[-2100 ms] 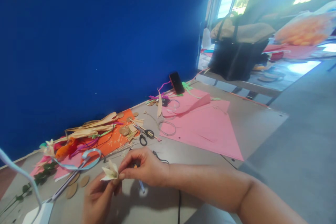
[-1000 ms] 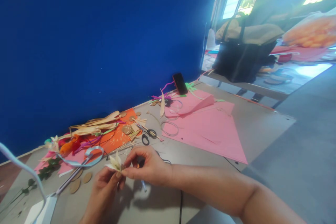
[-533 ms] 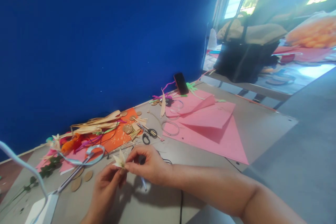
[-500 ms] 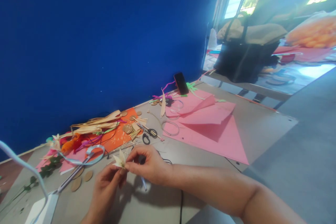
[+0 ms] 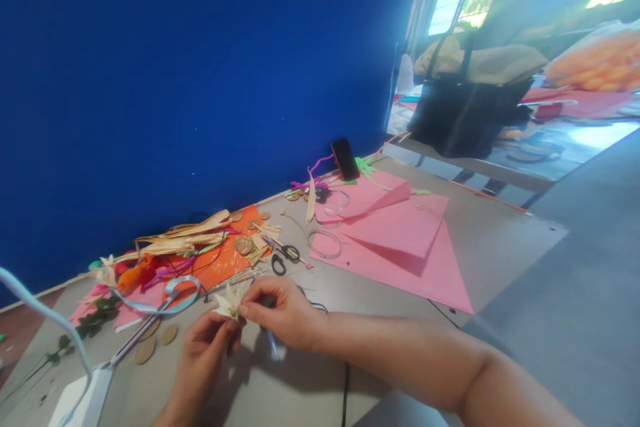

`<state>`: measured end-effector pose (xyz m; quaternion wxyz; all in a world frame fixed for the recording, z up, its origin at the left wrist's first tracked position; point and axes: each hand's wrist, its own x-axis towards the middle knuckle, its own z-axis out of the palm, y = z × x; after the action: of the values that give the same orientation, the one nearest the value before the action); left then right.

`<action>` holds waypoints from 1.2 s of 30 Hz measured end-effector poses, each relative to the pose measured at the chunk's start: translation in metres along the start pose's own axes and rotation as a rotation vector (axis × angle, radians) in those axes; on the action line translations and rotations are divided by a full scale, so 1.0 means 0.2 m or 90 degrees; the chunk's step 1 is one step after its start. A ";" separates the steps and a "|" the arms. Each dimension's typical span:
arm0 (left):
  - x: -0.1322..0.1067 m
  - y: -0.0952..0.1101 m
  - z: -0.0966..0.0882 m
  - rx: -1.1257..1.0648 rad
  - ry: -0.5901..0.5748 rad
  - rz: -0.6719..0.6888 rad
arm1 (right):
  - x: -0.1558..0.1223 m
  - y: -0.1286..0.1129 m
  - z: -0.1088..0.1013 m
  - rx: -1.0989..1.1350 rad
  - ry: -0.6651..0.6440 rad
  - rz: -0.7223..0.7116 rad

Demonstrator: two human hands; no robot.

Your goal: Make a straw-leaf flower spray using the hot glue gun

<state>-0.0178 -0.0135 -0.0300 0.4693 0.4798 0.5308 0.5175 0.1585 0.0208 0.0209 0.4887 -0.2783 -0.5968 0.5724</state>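
A small cream-white craft flower [image 5: 229,303] with pointed petals stands above the table between my hands. My left hand [image 5: 207,340] pinches it from below, thumb and fingers closed around its base. From the right, my right hand [image 5: 280,310] grips a petal or the flower's side between thumb and forefinger; the exact spot is partly covered. A thin clear-and-blue item, perhaps a pen [image 5: 273,345], shows under my right hand. Just beyond lie black-handled scissors [image 5: 285,259], open on the table.
Pink sheets [image 5: 400,247] lie to the right, with a phone [image 5: 345,159] behind them. An orange sheet [image 5: 235,267] bears dried husks and wooden discs. Far left are a white box [image 5: 83,400], a blue ribbon [image 5: 187,297] and a leafy stem [image 5: 93,323]. A blue partition [image 5: 200,80] stands behind.
Both hands stay almost in place around the flower. Its petals look a little more spread, and the clear item under my right hand has shifted slightly.
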 end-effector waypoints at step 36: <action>0.02 -0.03 0.01 -0.034 -0.025 0.024 | 0.00 0.05 0.00 -0.069 0.032 0.066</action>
<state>-0.0159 -0.0084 -0.0356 0.4825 0.4872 0.4981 0.5307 0.1567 0.0235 0.0123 0.4572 -0.3490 -0.5995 0.5565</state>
